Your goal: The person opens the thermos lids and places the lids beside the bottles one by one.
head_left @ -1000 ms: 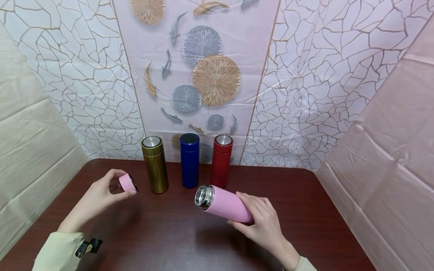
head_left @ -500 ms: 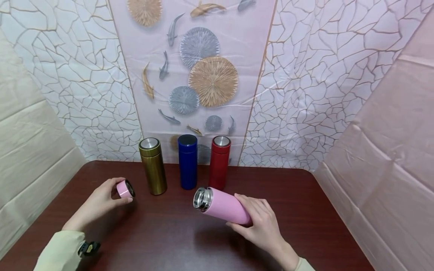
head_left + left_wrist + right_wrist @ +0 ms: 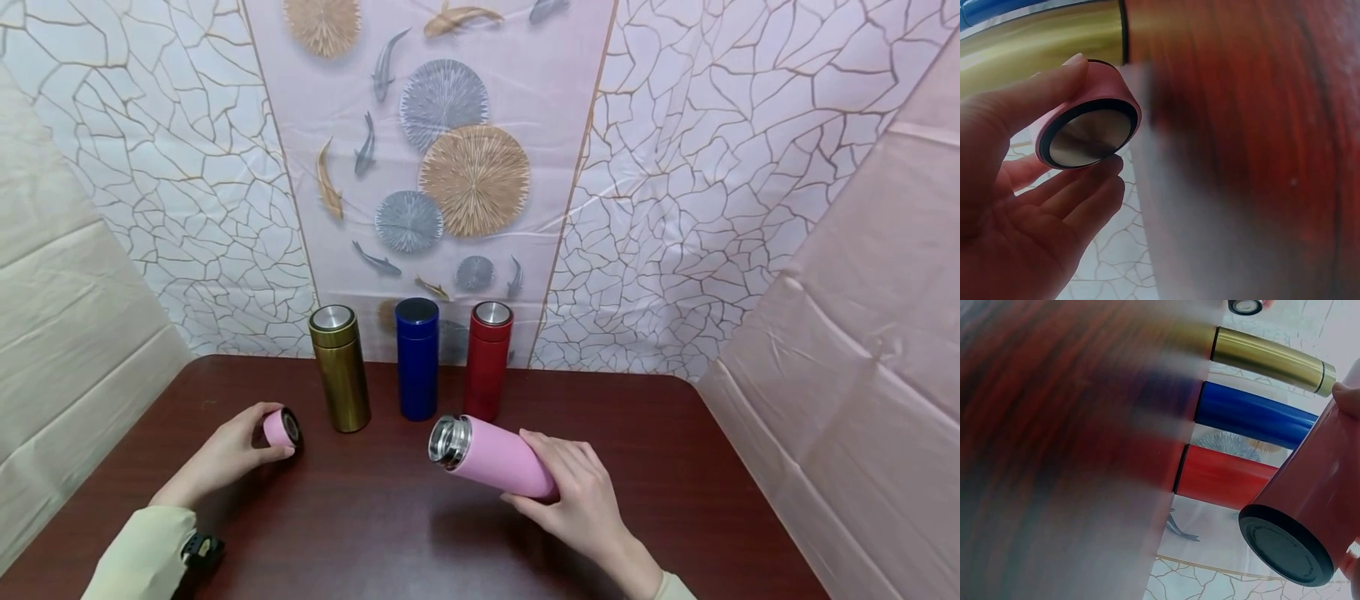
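My left hand (image 3: 225,454) pinches a pink thermos lid (image 3: 277,428) between thumb and fingers, low over the left part of the table. In the left wrist view the lid (image 3: 1088,134) shows a silver disc with a black ring. On the right, my right hand (image 3: 577,496) grips the lower end of a pink thermos bottle (image 3: 504,457), tilted with its bare metal mouth pointing left. The right wrist view shows the bottle's dark base (image 3: 1285,547), held off the table. Lid and bottle are well apart.
Three capped thermoses stand upright in a row at the back: gold (image 3: 342,379), blue (image 3: 417,367) and red (image 3: 488,367). The gold one is closest to my left hand. Patterned cloth (image 3: 420,125) hangs behind the dark red table (image 3: 360,533), with pale cloth at both sides.
My left hand has lowered the pink lid toward the table, turning its dark underside more to the right. The right hand and the pink bottle have stayed nearly still.
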A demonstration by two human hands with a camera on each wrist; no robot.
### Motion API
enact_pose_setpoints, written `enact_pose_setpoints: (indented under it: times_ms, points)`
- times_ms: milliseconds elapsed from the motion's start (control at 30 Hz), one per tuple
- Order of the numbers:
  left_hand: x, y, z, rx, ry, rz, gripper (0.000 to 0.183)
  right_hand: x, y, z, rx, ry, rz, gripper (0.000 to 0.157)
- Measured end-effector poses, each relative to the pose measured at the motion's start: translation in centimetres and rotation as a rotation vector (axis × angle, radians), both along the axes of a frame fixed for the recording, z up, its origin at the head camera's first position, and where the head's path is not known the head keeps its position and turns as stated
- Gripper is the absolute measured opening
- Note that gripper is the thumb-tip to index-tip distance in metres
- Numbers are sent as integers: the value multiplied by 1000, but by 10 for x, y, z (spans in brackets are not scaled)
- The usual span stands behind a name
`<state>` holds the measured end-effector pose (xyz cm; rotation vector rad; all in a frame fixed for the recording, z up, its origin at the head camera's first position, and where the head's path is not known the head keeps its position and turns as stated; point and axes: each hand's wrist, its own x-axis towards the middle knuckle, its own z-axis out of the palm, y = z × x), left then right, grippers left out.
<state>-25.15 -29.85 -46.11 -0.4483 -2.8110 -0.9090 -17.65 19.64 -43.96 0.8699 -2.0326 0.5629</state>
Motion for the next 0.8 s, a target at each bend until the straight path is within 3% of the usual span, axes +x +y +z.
enact_pose_setpoints:
  times_ms: [233,567,800]
  points:
    - [0,-2,-4,7,-9,32,70,1,0,0,1,-5,3,71]
    - [-2,-8,-3,7,-72,89,74,0,3,2,-14,-3,-12,72]
    - [-5,-15,-9,1,-114,112,79,-1,5,3,-15,-2,-10,71]
